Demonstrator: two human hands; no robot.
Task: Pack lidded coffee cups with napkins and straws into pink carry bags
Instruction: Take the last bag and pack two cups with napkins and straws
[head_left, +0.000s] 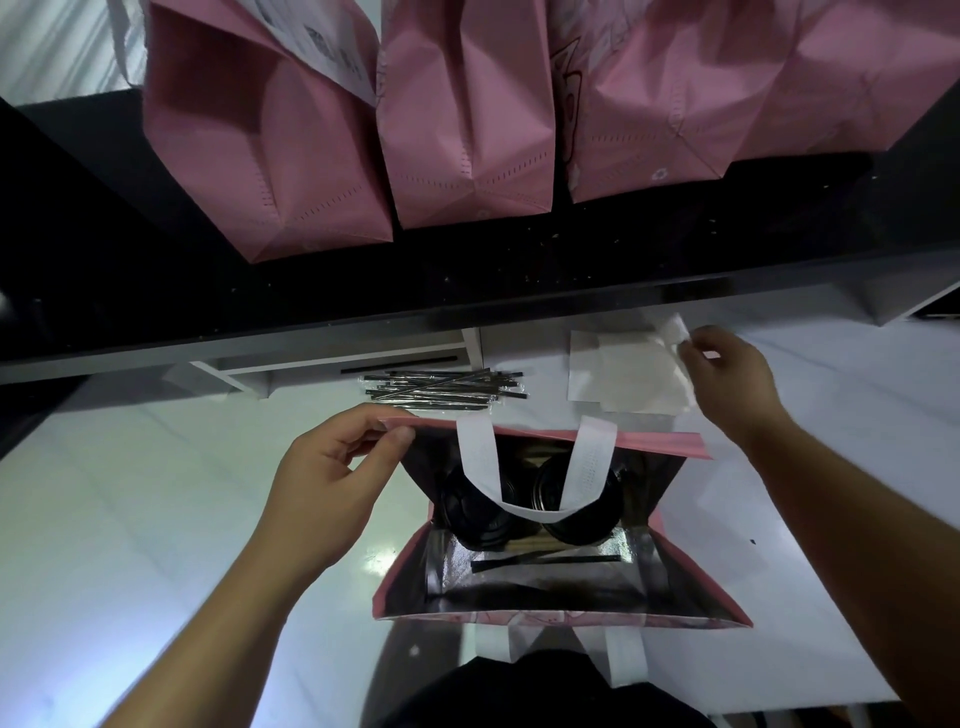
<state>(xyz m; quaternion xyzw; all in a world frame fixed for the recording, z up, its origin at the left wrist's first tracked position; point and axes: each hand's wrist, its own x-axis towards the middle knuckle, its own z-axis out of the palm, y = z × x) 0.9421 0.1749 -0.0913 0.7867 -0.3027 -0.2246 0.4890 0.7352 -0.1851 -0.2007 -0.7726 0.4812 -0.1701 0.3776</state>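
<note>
Open pink bag (563, 618): lower centre of the frame, standing on a white table (130, 519). Mouth wide open, shiny dark lining showing. One white handle (540, 467) droops across the opening.

Cups (480, 512): two, with black lids, side by side at the bottom of the open bag, toward its far wall. The handle loop partly covers both.

Straw in bag (545, 563): one, black, lying flat on the bag floor on the near side of the cups.

Loose straws (444, 387): a pile of wrapped dark straws on the table, centre of the frame, just beyond the bag's far rim.

Napkins (623, 371): a small stack of white squares on the table, right of centre, to the right of the straws.

Left hand (332, 488): left of centre, thumb and fingers pinching the far left corner of the bag's rim.

Right hand (727, 374): right of centre, fingertips pinching the upper right corner of the top napkin, which is lifted off the stack at that corner.

Other pink bags (467, 130): a row of them across the top of the frame, on a black counter (104, 249) behind the table. A printed paper slip (322, 47) hangs on the leftmost one.
</note>
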